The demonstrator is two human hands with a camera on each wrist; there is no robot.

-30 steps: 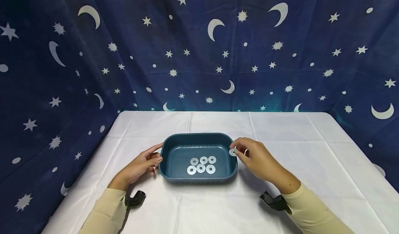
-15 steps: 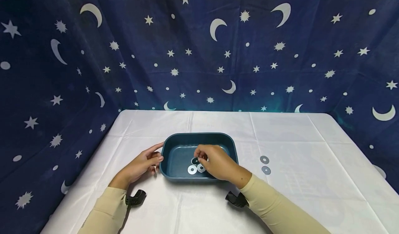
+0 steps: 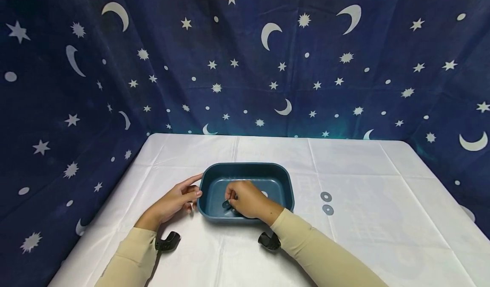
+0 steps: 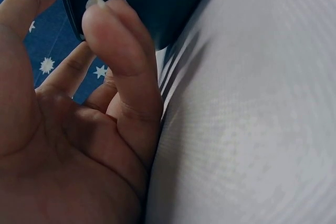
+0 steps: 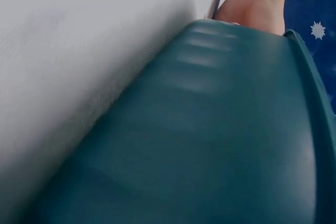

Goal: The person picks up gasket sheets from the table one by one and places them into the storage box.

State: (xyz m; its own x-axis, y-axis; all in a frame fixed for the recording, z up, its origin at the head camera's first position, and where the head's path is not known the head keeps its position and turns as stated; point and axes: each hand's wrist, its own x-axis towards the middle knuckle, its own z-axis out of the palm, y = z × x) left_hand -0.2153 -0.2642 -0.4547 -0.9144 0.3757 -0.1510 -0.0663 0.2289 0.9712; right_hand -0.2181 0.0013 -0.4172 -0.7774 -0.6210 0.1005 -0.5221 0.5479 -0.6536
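A dark teal rectangular dish (image 3: 268,180) stands on the white cloth. My left hand (image 3: 172,203) holds its left end, thumb at the rim and index finger stretched along the corner. In the left wrist view, other fingers (image 4: 115,40) bend beside the dish wall. My right hand (image 3: 246,197) is inside the dish with curled fingers, pinching a flat washer (image 3: 226,204) that looks dark in the hand's shade. Another washer (image 3: 265,193) peeks out behind that hand, which hides most of the dish floor. The right wrist view shows mainly the dish's outer wall (image 5: 210,129).
Two grey washers, a farther one (image 3: 326,197) and a nearer one (image 3: 327,210), lie on the white tablecloth (image 3: 367,219) right of the dish. A dark blue curtain (image 3: 245,95) with moons and stars hangs behind and at the sides.
My right hand has moved left from the dish's right rim, where it held a washer, into the dish's middle. Two washers on the cloth have come into sight. My left hand stays put.
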